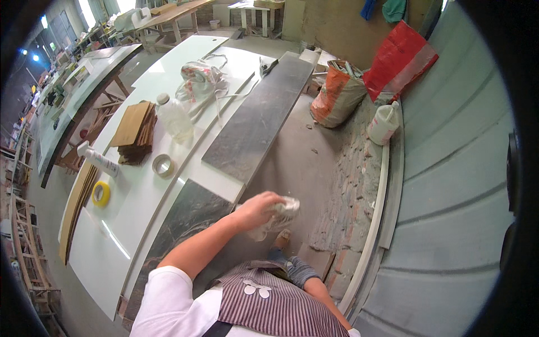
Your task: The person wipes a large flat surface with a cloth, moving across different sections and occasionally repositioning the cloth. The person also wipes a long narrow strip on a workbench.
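Observation:
My left hand (257, 212) is closed around a crumpled, whitish rag (289, 206), blurred and partly translucent-looking. I hold it just off the right edge of the dark, marbled slab (193, 216), over the floor in front of my body. Beyond the hand, a second dark slab (258, 112) lies along the right side of the white panels (140, 194). The palm and some fingers are hidden from this angle. My right hand is out of the picture.
On the white panels lie a clear bottle (175, 119), brown cardboard pieces (135, 132), tape rolls (101, 194), a white tube (101, 162) and a plastic bag (202, 78). To the right stand a full sack (337, 98), a white jug (383, 124) and a grey metal wall (449, 185).

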